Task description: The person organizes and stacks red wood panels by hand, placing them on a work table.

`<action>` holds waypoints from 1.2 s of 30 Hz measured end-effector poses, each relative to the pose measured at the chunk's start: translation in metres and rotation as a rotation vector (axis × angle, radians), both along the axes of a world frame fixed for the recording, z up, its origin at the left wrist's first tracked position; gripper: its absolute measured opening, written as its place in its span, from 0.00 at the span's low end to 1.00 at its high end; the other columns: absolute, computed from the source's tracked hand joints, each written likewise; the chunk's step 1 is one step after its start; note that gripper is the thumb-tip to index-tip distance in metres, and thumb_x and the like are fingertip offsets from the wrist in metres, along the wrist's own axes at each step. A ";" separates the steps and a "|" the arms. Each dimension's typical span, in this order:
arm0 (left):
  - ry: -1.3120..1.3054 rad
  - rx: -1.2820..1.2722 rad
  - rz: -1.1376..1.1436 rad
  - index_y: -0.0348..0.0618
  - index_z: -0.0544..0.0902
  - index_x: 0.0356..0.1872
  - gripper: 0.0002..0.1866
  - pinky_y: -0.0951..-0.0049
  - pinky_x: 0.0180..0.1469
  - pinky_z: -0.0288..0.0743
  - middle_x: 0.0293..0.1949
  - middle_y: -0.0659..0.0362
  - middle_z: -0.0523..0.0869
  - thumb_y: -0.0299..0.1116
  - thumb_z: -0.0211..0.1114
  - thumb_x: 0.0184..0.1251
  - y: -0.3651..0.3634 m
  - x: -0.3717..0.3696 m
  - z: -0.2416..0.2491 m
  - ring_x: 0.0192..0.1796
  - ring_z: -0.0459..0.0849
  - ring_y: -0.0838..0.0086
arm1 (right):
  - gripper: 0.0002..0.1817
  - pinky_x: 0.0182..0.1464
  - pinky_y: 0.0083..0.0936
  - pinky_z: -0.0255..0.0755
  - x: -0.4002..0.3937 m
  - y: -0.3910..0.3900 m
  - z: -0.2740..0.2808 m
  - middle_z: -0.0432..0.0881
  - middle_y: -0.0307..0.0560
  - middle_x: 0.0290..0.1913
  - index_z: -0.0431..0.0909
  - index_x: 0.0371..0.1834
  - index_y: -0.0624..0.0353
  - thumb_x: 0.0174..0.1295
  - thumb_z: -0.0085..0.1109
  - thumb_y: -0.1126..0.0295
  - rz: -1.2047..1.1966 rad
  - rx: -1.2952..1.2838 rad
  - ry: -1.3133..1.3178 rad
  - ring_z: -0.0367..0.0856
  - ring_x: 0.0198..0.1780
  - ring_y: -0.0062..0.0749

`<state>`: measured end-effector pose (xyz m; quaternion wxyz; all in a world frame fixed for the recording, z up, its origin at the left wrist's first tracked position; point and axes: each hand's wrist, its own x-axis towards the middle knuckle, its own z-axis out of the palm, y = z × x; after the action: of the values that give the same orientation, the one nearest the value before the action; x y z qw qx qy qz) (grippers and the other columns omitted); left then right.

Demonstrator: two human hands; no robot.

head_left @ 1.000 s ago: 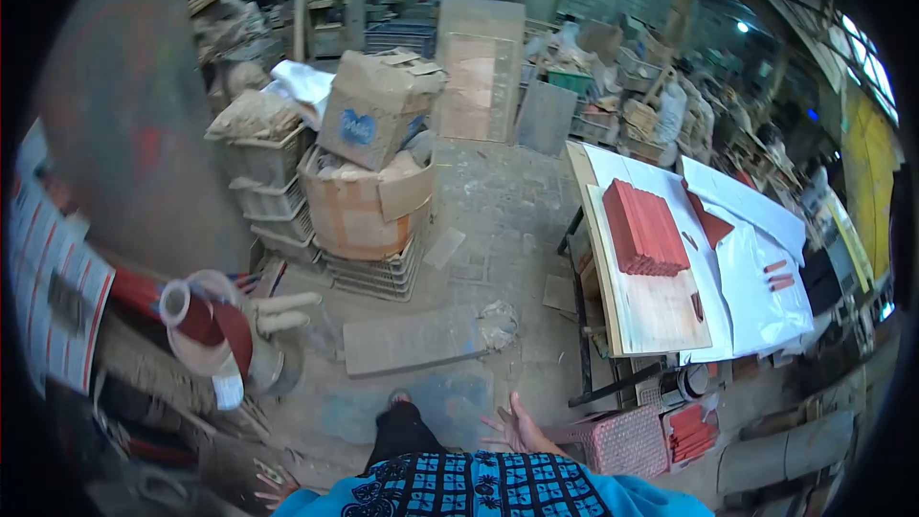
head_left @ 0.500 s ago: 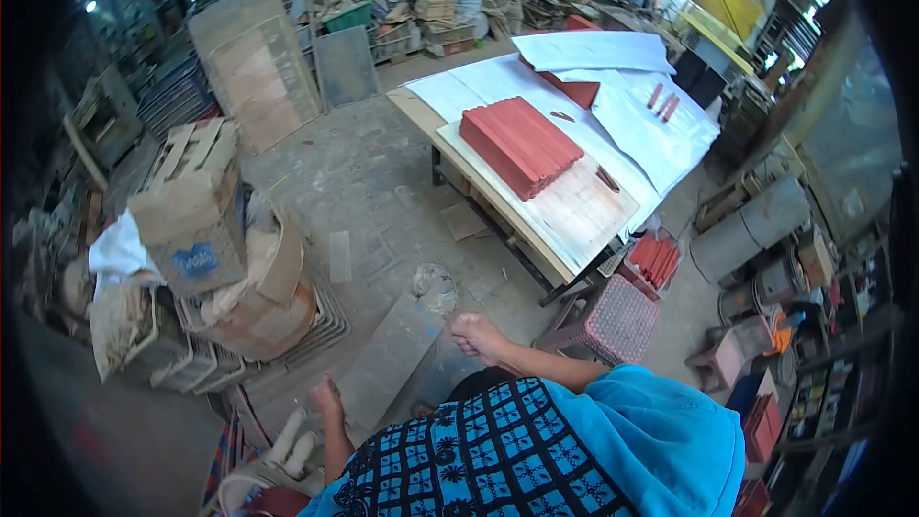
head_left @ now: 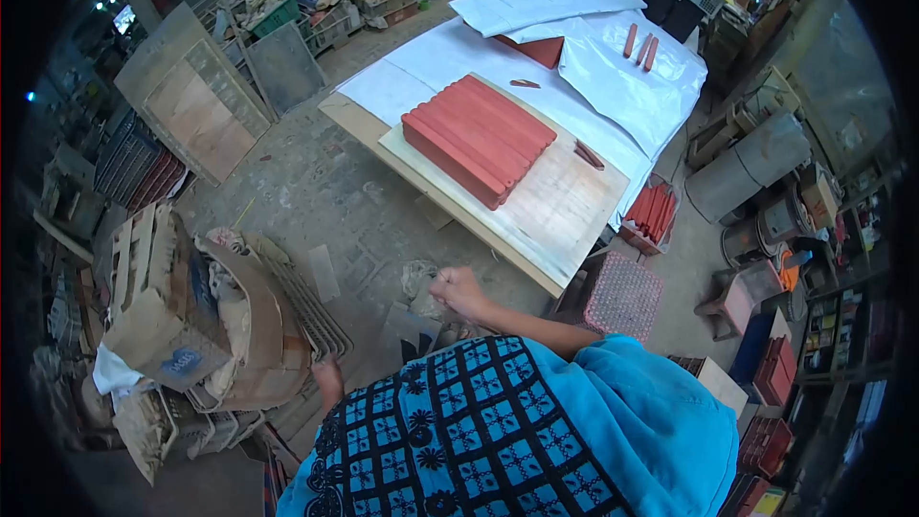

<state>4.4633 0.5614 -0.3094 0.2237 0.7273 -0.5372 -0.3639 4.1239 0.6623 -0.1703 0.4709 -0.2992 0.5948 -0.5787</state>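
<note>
My right hand (head_left: 459,291) is held in front of my body with its fingers curled, just off the near edge of the table (head_left: 459,217); nothing shows in it. My left hand (head_left: 327,370) is lower at the left, near the cardboard box (head_left: 276,345), small and partly blurred, so its fingers are not clear. On a pale board (head_left: 576,215) on the table lies a ribbed red block (head_left: 479,137). Thin dark red pieces (head_left: 590,155) lie beside the block. White sheeting (head_left: 412,67) covers much of the tabletop, with three red sticks (head_left: 650,54) on it.
A patterned stool (head_left: 622,297) stands by the table's right end, beside a crate of red sticks (head_left: 653,213). Flat panels (head_left: 196,105) lean at the upper left. A pink stool (head_left: 742,295) and a large grey roll (head_left: 747,165) are at the right.
The view has shifted, and the table and red block appear larger and further left. My right hand is still curled. My left hand now appears nearer the cardboard box.
</note>
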 end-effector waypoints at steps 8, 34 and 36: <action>0.358 -0.008 0.141 0.44 0.67 0.11 0.19 0.70 0.16 0.57 0.10 0.62 0.66 0.40 0.56 0.59 -0.073 -0.043 0.039 0.12 0.66 0.72 | 0.11 0.22 0.17 0.63 -0.079 -0.031 -0.020 0.78 0.37 0.24 0.74 0.26 0.60 0.63 0.55 0.66 -0.202 0.121 0.051 0.69 0.20 0.15; 0.163 0.595 -0.324 0.35 0.67 0.61 0.30 0.54 0.58 0.67 0.62 0.48 0.67 0.44 0.56 0.63 -0.669 -0.087 -0.061 0.66 0.66 0.59 | 0.34 0.72 0.55 0.32 -0.304 -0.298 -0.052 0.44 0.49 0.76 0.48 0.74 0.44 0.67 0.33 0.43 -0.720 1.179 1.075 0.38 0.77 0.42; 0.047 0.524 -0.692 0.33 0.66 0.61 0.29 0.58 0.54 0.72 0.59 0.49 0.72 0.38 0.60 0.61 -0.705 -0.085 -0.078 0.61 0.72 0.59 | 0.34 0.72 0.54 0.33 -0.307 -0.295 -0.052 0.44 0.48 0.76 0.48 0.74 0.43 0.68 0.32 0.43 -0.731 1.208 1.070 0.38 0.77 0.41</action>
<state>4.3782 -0.1440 -0.3878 -0.0914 0.5282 -0.6335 -0.5580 3.8173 0.3672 -0.2221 -0.0073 -0.0211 0.9978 -0.0626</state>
